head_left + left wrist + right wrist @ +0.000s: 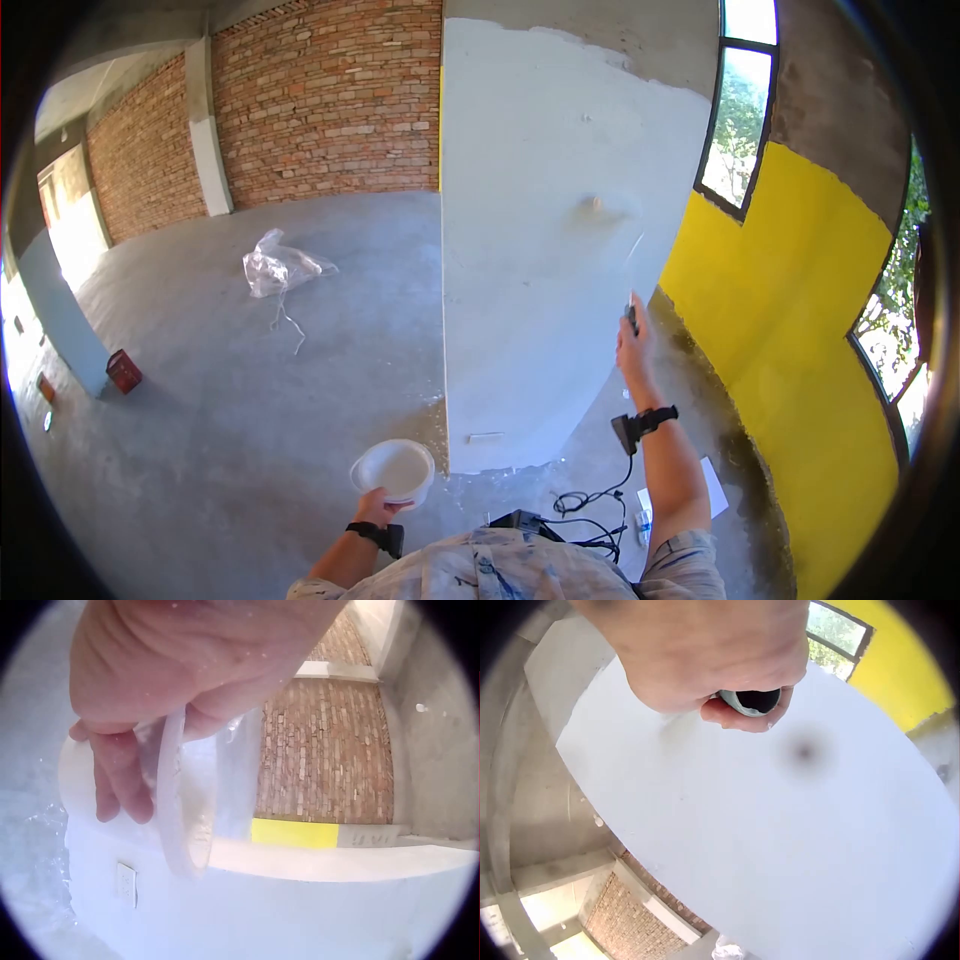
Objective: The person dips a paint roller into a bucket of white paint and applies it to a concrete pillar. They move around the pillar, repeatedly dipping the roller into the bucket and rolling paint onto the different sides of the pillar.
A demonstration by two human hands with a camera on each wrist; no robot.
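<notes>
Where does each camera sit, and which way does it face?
Head: on the head, facing forward and down at the white wall; both forearms, left hand holding a white bowl, right hand raised.
Left wrist: behind the left hand, looking past fingers and bowl rim.
Right wrist: behind the right hand gripping a tool handle, facing the wall.
Shared: all show the white wall.
</notes>
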